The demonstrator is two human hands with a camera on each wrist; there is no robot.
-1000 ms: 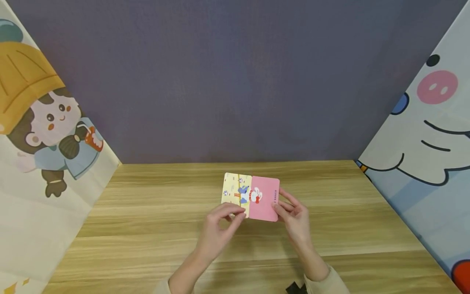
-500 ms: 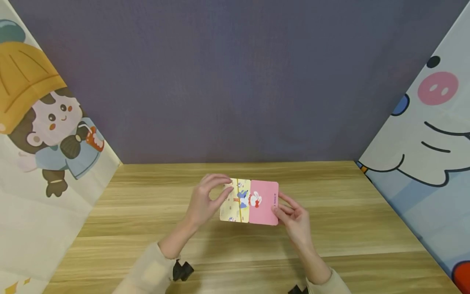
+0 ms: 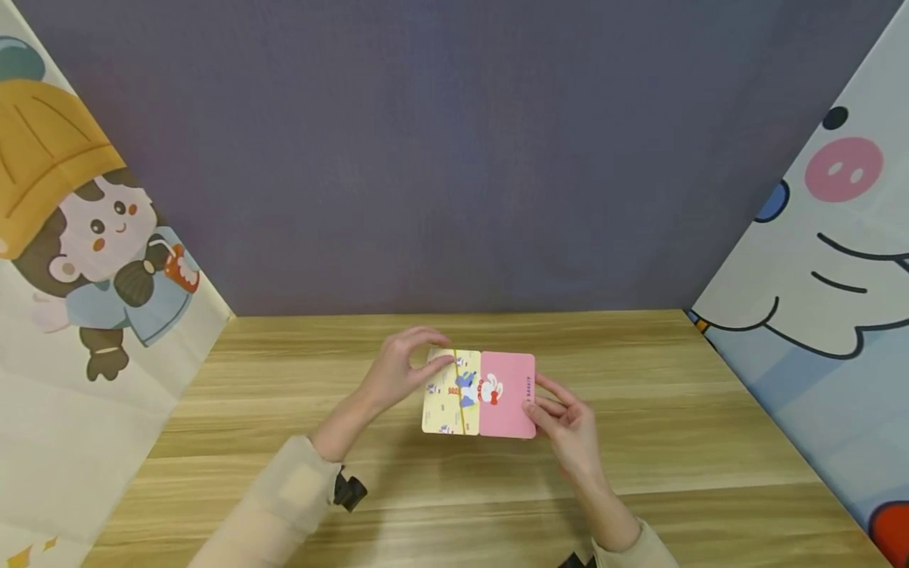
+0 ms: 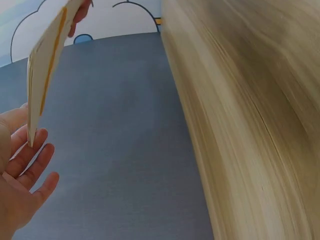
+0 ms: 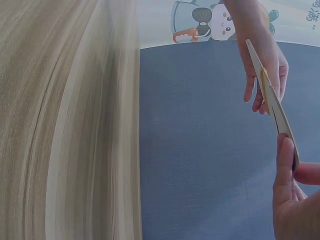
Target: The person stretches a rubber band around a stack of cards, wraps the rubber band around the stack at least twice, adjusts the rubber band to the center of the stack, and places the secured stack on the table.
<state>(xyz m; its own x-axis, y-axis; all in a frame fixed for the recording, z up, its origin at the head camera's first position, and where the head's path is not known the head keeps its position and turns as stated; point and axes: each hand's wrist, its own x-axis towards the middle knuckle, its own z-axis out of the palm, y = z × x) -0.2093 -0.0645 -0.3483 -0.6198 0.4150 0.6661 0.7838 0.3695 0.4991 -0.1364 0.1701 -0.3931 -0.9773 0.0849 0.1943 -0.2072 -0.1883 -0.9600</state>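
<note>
A small notebook (image 3: 507,418) is held up over the table, one half pink with a white rabbit, the other pale yellow with small prints. Around the yellow half runs a thin yellow elastic band (image 3: 461,410), slanted. My right hand (image 3: 571,430) grips the pink outer edge, thumb in front and fingers behind. At the upper left corner, my left hand (image 3: 401,367) has its thumb in front and fingers behind, the thumb tip right beside the band. In the left wrist view the notebook's edge (image 4: 37,85) lies between thumb and spread fingers.
The wooden table (image 3: 284,355) spreads beneath both hands. A grey-blue panel (image 3: 454,158) stands at its back edge. Cartoon-printed side panels rise at the left (image 3: 57,410) and the right (image 3: 838,410).
My left hand has moved from the notebook's lower edge up to its upper left corner. The band's top end has shifted left, so it now slants. The right hand keeps its grip.
</note>
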